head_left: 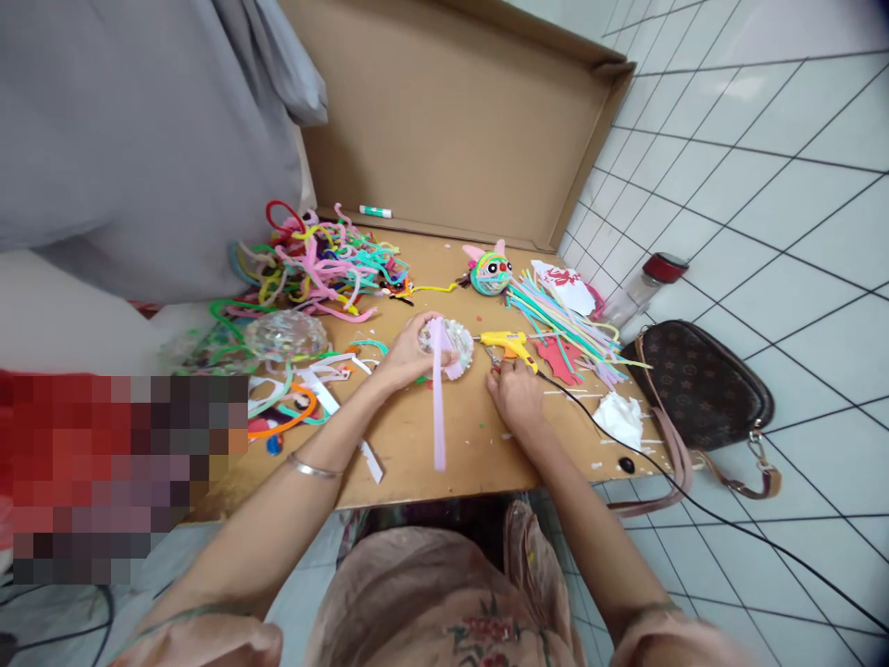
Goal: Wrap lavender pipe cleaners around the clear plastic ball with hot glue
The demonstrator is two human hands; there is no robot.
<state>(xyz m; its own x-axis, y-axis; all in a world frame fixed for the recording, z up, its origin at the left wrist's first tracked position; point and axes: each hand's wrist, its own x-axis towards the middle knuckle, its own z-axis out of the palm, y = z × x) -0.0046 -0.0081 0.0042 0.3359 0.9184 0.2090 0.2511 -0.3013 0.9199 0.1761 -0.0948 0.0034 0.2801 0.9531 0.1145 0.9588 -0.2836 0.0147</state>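
My left hand (411, 357) is wrapped round the side of a whitish round craft piece (458, 347), which looks bumpy and partly see-through. A long pale purple strip (439, 408) lies across that piece and hangs toward the table's near edge. Just right of it is a yellow glue gun (508, 345), its nozzle pointing left at the round piece. My right hand (518, 398) is beside the gun's handle with curled fingers. By its thumb shows a small metal part; what the fingers grip is hidden.
Tangled pipe cleaners (326, 264) cover the back left. A craft ball with a face (492, 270), straight pipe cleaners (566, 320), crumpled tissue (620, 419) and a brown handbag (701, 384) are rightward. The black cord (625, 445) runs off right. Another person's grey garment (153, 139) is left.
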